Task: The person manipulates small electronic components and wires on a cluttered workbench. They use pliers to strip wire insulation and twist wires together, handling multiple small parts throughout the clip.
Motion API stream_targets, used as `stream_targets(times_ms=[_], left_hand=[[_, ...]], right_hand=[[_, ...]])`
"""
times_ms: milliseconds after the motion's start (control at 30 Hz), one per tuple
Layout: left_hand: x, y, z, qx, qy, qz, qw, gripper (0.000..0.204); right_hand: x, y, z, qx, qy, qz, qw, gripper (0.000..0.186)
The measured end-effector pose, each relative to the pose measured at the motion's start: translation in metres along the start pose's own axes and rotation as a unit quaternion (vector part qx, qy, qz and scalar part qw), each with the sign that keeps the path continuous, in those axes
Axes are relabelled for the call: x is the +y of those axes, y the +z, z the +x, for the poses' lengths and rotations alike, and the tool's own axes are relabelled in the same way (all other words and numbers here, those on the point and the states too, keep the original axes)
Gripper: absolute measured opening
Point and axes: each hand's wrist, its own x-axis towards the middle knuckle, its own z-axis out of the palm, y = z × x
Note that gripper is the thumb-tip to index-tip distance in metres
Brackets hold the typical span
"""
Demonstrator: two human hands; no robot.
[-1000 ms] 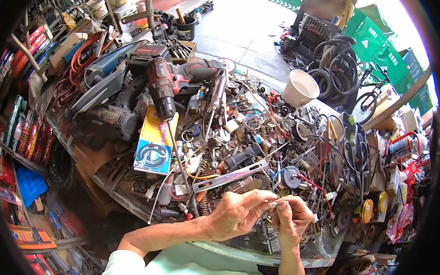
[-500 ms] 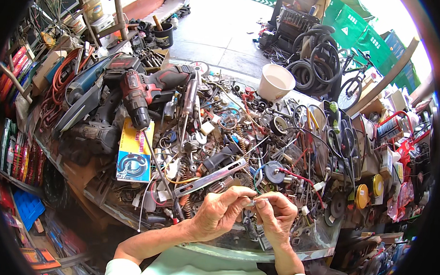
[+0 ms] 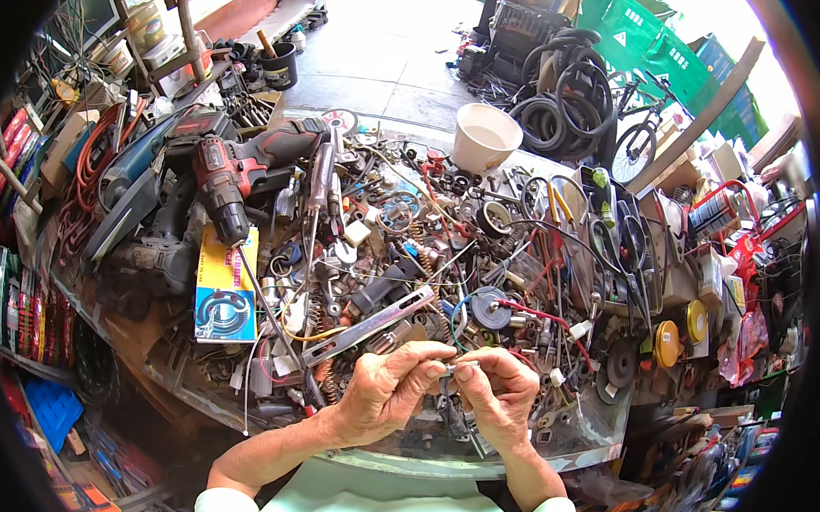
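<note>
My left hand [image 3: 389,391] and my right hand [image 3: 495,393] meet fingertip to fingertip over the near edge of a cluttered workbench [image 3: 394,459]. Between thumbs and forefingers they pinch one small metal part [image 3: 448,368], mostly hidden by the fingers. Just beyond my left hand lies a flat grey metal bar [image 3: 369,325]. A round dark disc with a red wire [image 3: 491,309] sits just past my right hand. Both forearms come in from the lower edge, in pale green sleeves.
The bench is heaped with springs, wires, screws and scrap. A red and black cordless drill [image 3: 232,173] and a yellow-blue package [image 3: 226,286] lie at left. A white bucket [image 3: 485,137] stands at the far side, with tyres [image 3: 569,99] and a bicycle [image 3: 644,142] beyond.
My hands have stayed together on the small part, with the fingers shifting slightly. The view has tilted, so the bench sits a little lower in the picture.
</note>
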Motion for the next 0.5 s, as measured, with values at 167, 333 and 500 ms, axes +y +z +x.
stream_targets(times_ms=[167,333,500], left_hand=[[-0.004,-0.003,0.009,0.005,0.127,0.121,0.985,0.029],[0.008,-0.005,0.001,-0.045,-0.07,-0.023,0.996,0.018],[0.012,-0.003,0.003,-0.041,-0.106,-0.07,0.991,0.02]], right_hand=[[0.0,-0.002,0.001,0.001,-0.019,-0.025,1.0,0.015],[-0.003,-0.002,0.0,-0.005,0.011,0.012,1.0,0.016],[-0.002,-0.001,0.0,0.002,0.002,0.013,1.0,0.016]])
